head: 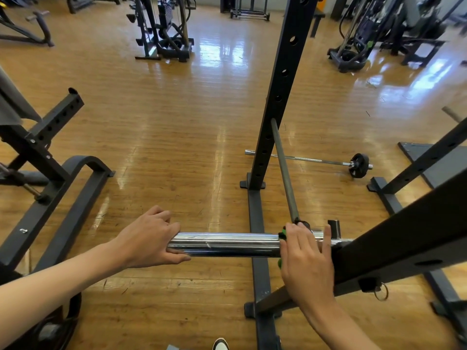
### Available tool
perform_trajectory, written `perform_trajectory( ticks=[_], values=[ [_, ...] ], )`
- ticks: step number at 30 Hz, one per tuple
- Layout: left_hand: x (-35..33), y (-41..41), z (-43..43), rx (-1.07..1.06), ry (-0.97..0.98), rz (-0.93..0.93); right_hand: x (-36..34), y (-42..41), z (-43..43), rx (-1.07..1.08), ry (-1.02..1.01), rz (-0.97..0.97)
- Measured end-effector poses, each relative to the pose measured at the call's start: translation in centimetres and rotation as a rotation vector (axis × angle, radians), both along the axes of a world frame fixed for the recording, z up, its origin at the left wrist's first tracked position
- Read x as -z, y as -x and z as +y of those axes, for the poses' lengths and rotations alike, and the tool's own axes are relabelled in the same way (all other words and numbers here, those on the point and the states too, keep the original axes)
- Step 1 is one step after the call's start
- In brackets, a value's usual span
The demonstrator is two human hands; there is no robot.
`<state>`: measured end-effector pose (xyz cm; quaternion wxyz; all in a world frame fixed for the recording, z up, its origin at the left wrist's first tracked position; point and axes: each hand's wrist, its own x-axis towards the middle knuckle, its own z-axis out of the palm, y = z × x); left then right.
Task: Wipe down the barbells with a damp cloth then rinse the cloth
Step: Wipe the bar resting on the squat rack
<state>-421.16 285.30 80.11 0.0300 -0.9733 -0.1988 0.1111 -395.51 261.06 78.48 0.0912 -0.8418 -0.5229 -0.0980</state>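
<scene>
A chrome barbell sleeve (pixel 227 245) lies level across the squat rack in front of me. My left hand (pixel 149 239) grips its free end, fingers curled over the top and thumb underneath. My right hand (pixel 307 261) sits at the sleeve's inner end over a black and green collar clamp (pixel 282 233), fingers spread on it. The barbell's thin grey shaft (pixel 283 170) runs away from the collar toward the far upright. A second barbell (pixel 316 161) with one small black plate lies on the floor beyond. No cloth is in view.
The black squat rack upright (pixel 280 79) stands just behind the bar, and a slanted rack beam (pixel 404 236) crosses at the right. A black bench frame (pixel 58 173) is at the left. Gym machines line the far side of the wooden floor (pixel 177 122).
</scene>
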Motion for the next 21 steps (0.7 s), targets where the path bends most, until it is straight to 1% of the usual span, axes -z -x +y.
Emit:
perform_trajectory(
  ticks=[3,5,7,8,10,11,13,15,16,18,21],
  values=[
    [-0.1,0.0,-0.1,-0.005,0.007,0.014,-1.3,-0.6,1.7,0.109,0.085,-0.014],
    [-0.2,-0.2,0.0,-0.007,0.004,0.018,-2.7,-0.6,3.9,0.158,0.224,-0.002],
    [-0.4,-0.2,-0.1,-0.012,0.016,0.028,-3.2,0.2,5.5,0.083,0.355,0.020],
    [-0.4,-0.2,-0.2,-0.010,0.020,0.029,-3.1,1.1,6.2,0.019,0.351,0.008],
    [-0.6,-0.2,-0.2,0.004,0.010,0.023,-2.7,3.6,7.3,-0.042,0.202,0.056],
    [-0.6,-0.2,-0.2,0.006,0.005,0.017,-2.2,4.8,7.4,-0.049,0.125,0.113],
    [-0.6,-0.1,-0.3,0.002,0.005,0.004,-0.9,6.1,6.2,-0.111,0.033,0.152],
    [-0.5,0.0,-0.3,0.007,0.005,-0.014,0.2,5.2,3.9,-0.203,0.008,0.116],
    [-0.5,0.0,-0.4,0.010,0.001,-0.026,0.4,4.3,2.7,-0.216,0.013,0.091],
    [-0.4,0.0,-0.4,0.015,-0.009,-0.039,0.2,2.3,1.5,-0.154,-0.001,0.077],
    [-0.3,0.0,-0.3,0.024,-0.017,-0.058,-1.2,1.5,3.1,0.030,0.011,0.091]
  ],
)
